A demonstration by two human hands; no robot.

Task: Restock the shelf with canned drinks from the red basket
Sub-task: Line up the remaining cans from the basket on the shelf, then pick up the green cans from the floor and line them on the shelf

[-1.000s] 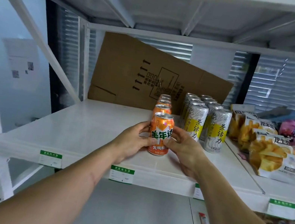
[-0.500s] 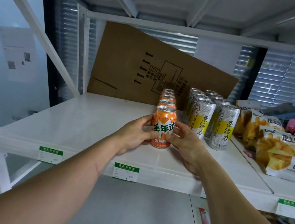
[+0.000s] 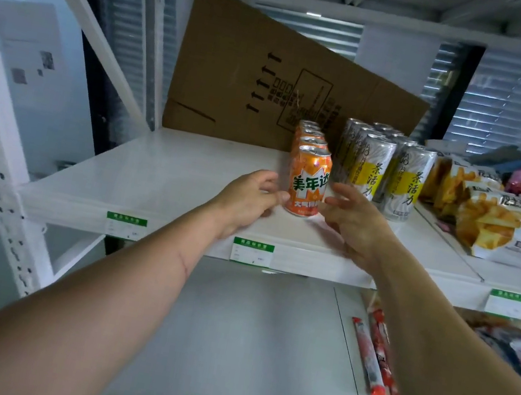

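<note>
At frame centre, the left hand (image 3: 249,195) and right hand (image 3: 352,219) flank the front orange can (image 3: 309,182), fingers spread loosely and holding nothing; the left thumb may just touch it. The can stands upright on the white shelf (image 3: 158,179), heading a row running back toward the cardboard (image 3: 273,77). A careless brush could topple it into the silver cans (image 3: 389,171) just right. The red basket is out of view.

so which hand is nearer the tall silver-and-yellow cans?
Right. The right hand sits just in front-left of the silver-and-yellow cans; the left hand is beyond the front orange can.
</note>
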